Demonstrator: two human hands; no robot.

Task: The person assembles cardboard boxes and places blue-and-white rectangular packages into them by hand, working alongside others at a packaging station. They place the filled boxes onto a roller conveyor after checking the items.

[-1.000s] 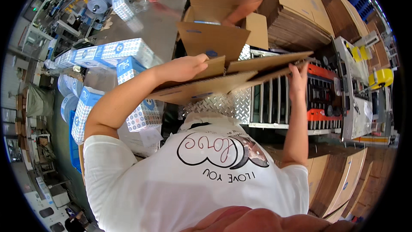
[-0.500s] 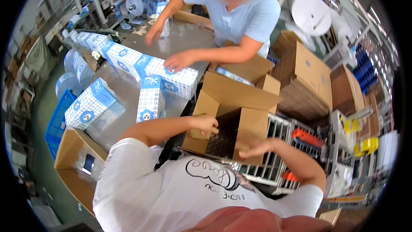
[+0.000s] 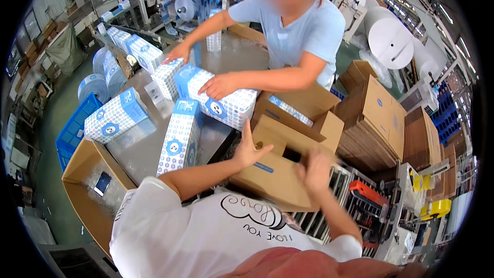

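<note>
Worktable, grey top [image 3: 215,136]: blue-and-white printed packs, comprising one at left [image 3: 117,115], one near the front edge [image 3: 180,136], two adjoining in mid-table [image 3: 221,98], one upright on the far side [image 3: 213,36]. Roller conveyor, metal [image 3: 337,180]: brown cardboard carton [image 3: 270,180], flaps up.

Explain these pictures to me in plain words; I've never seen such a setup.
No machine arm here: these are a person's bare hands, seen from a wide fisheye camera worn on the head and looking down, so straight edges bend. The left hand, spread open, is at the left of a cardboard carton. The right hand is blurred at its right side; I can't tell whether it grips. Blue-and-white packs sit on the grey table, and a co-worker's hands touch two of them.
</note>
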